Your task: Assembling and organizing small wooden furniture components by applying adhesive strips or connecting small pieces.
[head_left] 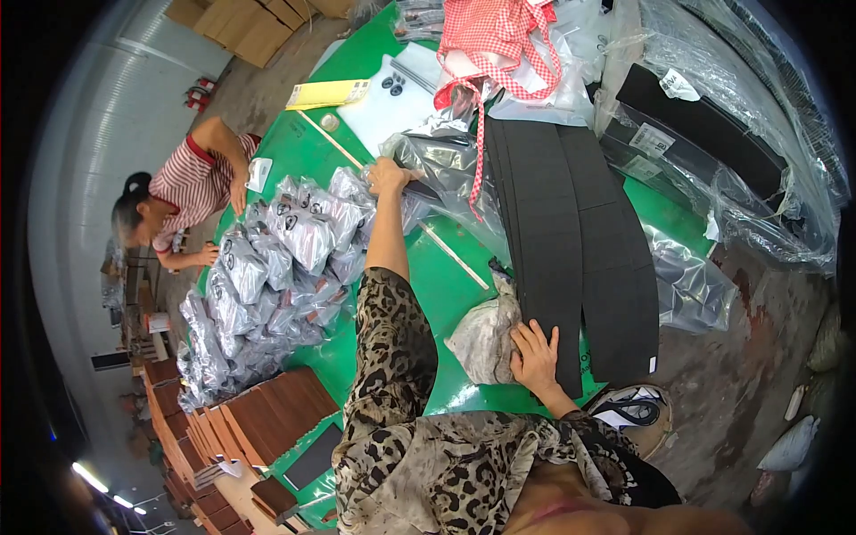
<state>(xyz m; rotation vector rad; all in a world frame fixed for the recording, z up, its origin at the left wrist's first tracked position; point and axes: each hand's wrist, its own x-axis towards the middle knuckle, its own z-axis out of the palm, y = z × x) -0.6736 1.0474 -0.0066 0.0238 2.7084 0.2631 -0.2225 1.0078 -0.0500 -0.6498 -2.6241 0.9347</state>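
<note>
Gripping a clear bag (453, 162) with the left hand (389, 176); resting the spread right hand (537, 358) by the near end of black panels (566, 241), running lengthwise away.

Bright, even light, bent edges
I see tube lamps (91, 477) glaring at lower left, glints on the clear plastic bag (450, 162) and green tabletop (452, 308), the wall (89, 178) curving into blackness.

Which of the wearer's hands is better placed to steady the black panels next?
Probably the right hand: it lies open at the near end of the black panels, beside a crumpled grey bundle. The left hand is stretched away, at clear plastic.
</note>
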